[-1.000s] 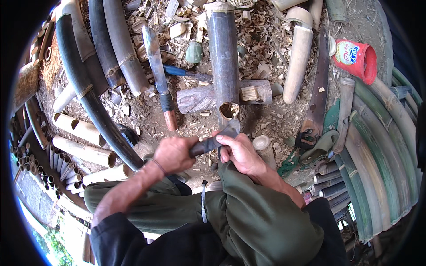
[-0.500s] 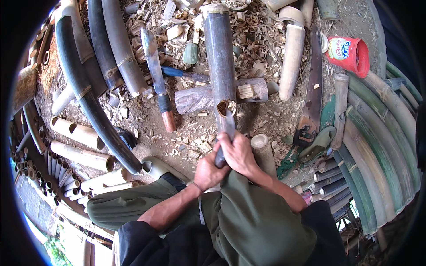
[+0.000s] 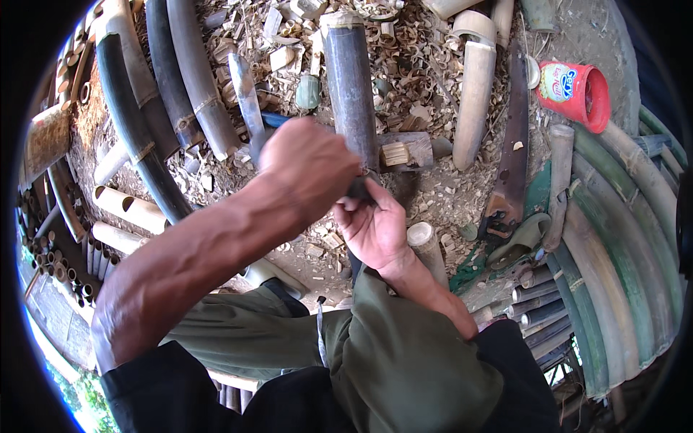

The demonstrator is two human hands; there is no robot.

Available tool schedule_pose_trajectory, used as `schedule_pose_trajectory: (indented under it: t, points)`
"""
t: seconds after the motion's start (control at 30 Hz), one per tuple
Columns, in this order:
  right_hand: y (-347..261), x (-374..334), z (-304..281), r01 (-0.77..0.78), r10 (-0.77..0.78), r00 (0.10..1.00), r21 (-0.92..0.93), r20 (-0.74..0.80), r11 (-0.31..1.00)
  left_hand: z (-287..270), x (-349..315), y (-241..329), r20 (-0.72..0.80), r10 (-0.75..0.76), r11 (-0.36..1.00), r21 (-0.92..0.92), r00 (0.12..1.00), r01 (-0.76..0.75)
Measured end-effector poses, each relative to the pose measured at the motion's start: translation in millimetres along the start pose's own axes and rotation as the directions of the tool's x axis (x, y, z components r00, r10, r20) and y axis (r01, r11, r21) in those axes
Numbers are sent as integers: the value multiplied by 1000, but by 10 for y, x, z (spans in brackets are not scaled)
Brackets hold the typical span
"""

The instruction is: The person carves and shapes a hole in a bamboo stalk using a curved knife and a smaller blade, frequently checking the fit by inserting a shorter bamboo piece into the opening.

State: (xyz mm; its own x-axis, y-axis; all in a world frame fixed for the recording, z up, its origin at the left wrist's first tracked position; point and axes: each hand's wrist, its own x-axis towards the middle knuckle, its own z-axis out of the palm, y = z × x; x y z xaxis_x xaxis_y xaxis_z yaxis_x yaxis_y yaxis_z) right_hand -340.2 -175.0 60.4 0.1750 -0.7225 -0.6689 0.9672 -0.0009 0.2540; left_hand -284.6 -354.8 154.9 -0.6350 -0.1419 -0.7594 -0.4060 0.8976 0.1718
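My left hand (image 3: 307, 169) is raised across the middle, closed in a fist and blurred by motion, so what it grips is hidden. Beside it my right hand (image 3: 375, 231) lies palm up, its thumb and fingers curled round a dark-handled tool (image 3: 358, 189). Only a short dark piece of that tool shows between the two hands, and its blade cannot be seen. Just beyond them a dark bamboo tube (image 3: 351, 94) leans over a short log (image 3: 415, 153). My left arm partly covers the log and the tube's near end.
A knife (image 3: 246, 90) and a blue-handled tool (image 3: 275, 120) lie left of the tube among shavings. At right are a pale bamboo piece (image 3: 475, 108), a saw (image 3: 511, 159), a red plastic jar (image 3: 577, 94) and stacked green bamboo (image 3: 613, 231). Long dark bamboo (image 3: 130, 108) lies at left.
Both hands gripped the tool at the tube's open end. My left hand has swung up and forward with its forearm raised; my right hand has turned palm up. The tube's near end has shifted slightly.
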Motion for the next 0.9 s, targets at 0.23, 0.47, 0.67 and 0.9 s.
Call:
schedule_pose_trajectory:
  t: [0.23, 0.47, 0.67, 0.9]
  points:
    - [-61, -73, -51, -84, 84, 996, -3, 9, 996, -1, -23, 115, 106, 19, 999, 39, 994, -24]
    - [-139, -564, 204, 67, -117, 993, -894, 16, 444, 743, -521, 467, 289, 205, 523, -840, 935, 145]
    - [-1048, -681, 592, 277, 31, 913, -561, 407, -780, 1244, -99, 1081, -225, 254, -572, -820, 941, -41]
    - [-1114, -188, 1098, 382, 378, 912, -3, -159, -924, 1144, 551, 1687, -26, -33, -971, 238, 999, -26]
